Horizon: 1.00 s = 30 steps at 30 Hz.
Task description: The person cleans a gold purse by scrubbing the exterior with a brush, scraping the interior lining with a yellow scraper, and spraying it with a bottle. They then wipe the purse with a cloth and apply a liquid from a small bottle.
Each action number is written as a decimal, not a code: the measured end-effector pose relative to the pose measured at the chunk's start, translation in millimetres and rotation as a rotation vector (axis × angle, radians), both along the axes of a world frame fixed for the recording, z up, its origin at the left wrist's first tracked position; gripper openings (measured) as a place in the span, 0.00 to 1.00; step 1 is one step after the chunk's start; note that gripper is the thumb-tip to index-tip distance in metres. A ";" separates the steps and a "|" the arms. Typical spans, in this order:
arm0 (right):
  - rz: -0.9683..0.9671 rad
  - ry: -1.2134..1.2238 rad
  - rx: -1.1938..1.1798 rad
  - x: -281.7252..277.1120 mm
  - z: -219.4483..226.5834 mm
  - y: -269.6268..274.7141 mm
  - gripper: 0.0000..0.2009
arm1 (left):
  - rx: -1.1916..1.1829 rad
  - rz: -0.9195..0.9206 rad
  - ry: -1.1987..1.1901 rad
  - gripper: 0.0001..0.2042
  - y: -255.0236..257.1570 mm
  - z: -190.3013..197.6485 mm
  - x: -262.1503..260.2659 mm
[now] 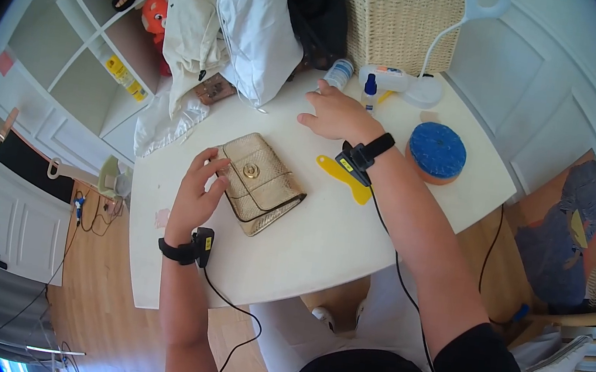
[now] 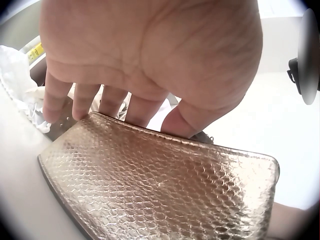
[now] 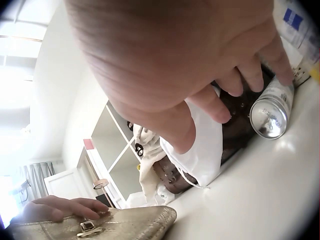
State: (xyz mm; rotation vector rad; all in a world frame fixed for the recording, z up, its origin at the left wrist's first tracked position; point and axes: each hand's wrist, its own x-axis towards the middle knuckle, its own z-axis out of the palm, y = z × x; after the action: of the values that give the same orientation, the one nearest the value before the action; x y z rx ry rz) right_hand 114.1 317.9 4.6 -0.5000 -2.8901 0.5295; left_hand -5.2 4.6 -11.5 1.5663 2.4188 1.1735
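A gold snakeskin-textured clutch bag (image 1: 261,195) with a turn-lock clasp lies closed on the white table. My left hand (image 1: 199,192) rests at its left edge, fingertips on the flap; in the left wrist view the fingers (image 2: 114,97) reach over the bag's near edge (image 2: 160,185). Further back, my right hand (image 1: 342,115) stretches over the table with its fingers spread. Just beyond its fingertips lies a metal can (image 1: 338,74) on its side, base toward the right wrist camera. Nothing is in the right hand. A small bottle with a dark blue cap (image 1: 370,92) stands beside it.
Right of the bag lies a yellow scraper (image 1: 344,180); a round blue-topped block (image 1: 436,153) is further right. Behind stand a white drawstring bag (image 1: 257,32), a wicker basket (image 1: 404,28) and a white lamp (image 1: 423,92). Cables run from both wrists.
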 end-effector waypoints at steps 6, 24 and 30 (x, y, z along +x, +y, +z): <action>-0.022 -0.135 0.188 -24.0 -4.4 -1.7 0.24 | 0.055 -0.007 0.024 0.15 0.8 1.1 1.1; -0.237 -0.021 0.030 -54.2 4.1 -31.9 0.26 | 0.333 0.433 0.032 0.12 -14.6 2.5 -20.5; -0.397 0.025 -0.415 -45.8 25.3 -38.7 0.34 | 0.317 0.464 -0.096 0.14 -14.5 -9.4 -34.7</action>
State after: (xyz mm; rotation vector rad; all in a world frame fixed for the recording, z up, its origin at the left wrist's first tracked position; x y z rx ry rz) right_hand 68.3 279.2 29.8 -1.0823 -2.5484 1.0526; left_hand -39.9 -9.9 -20.9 0.9823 2.7189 1.7317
